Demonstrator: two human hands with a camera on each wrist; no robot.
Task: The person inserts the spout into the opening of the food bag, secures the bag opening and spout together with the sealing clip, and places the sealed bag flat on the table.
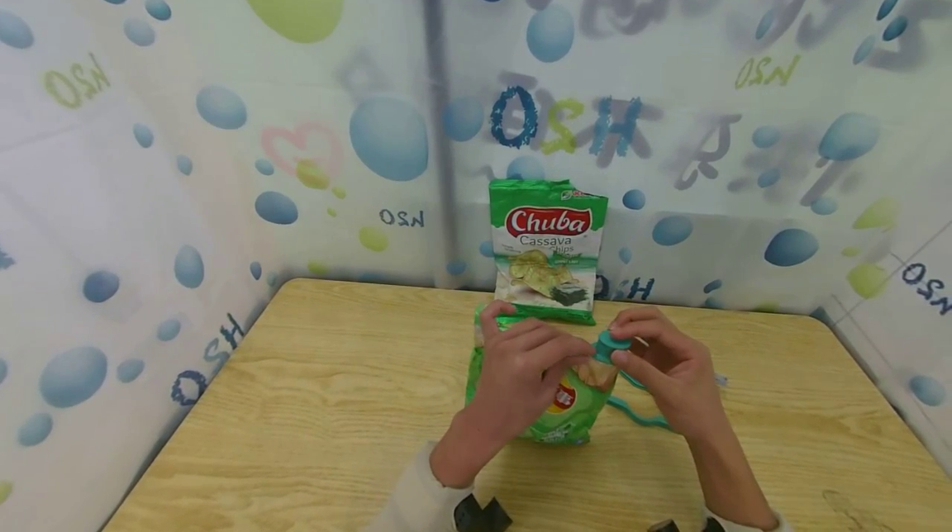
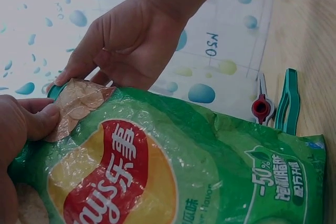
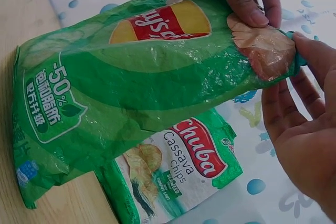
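Note:
A green bag of Lay's chips [image 2: 210, 156] stands between the two hands, its top corner gathered up. My left hand [image 1: 524, 363] pinches the bag's top edge, the thumb lying on its printed front in the left wrist view. At that corner sits a teal, round, cap-like piece [image 1: 611, 344]. The thumb and fingers of my right hand [image 1: 673, 367] pinch this piece from the right. In the right wrist view, the right thumb is against the teal piece and other fingers lie behind the bag. Fingers and bag partly hide the teal piece.
Behind stands a green and white bag of Chuba cassava chips [image 1: 550, 255], near the patterned curtain [image 1: 402, 144]. A teal clip [image 2: 290, 100] and a pale piece with a red ring [image 2: 262, 107] lie on the wooden table [image 1: 335, 383], to the right of the Lay's bag.

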